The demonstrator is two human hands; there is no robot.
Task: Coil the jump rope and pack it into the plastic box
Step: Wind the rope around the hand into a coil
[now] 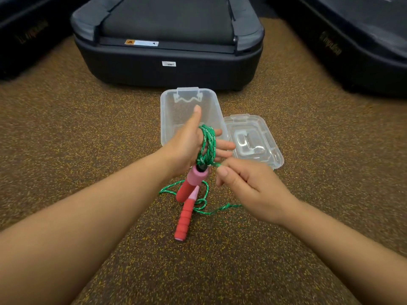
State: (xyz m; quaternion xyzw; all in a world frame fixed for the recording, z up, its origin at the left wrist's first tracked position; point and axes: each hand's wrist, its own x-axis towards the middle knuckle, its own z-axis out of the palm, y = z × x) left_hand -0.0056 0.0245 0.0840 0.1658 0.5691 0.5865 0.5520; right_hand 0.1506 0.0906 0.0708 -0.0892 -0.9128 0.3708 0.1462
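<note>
1. The green rope (206, 144) is wound in loops around the left hand (187, 144), whose fingers are spread flat with the thumb pointing far.
2. One red and pink handle (191, 183) hangs down from the loops. The other handle (186, 216) lies on the floor (88, 128), its long side running near to far.
3. The right hand (244, 186) pinches the rope, fingers curled.
4. Loose rope lies tangled on the floor.
5. The clear box (171, 106) sits open behind the hands, partly hidden, its lid (257, 139) just right.
</note>
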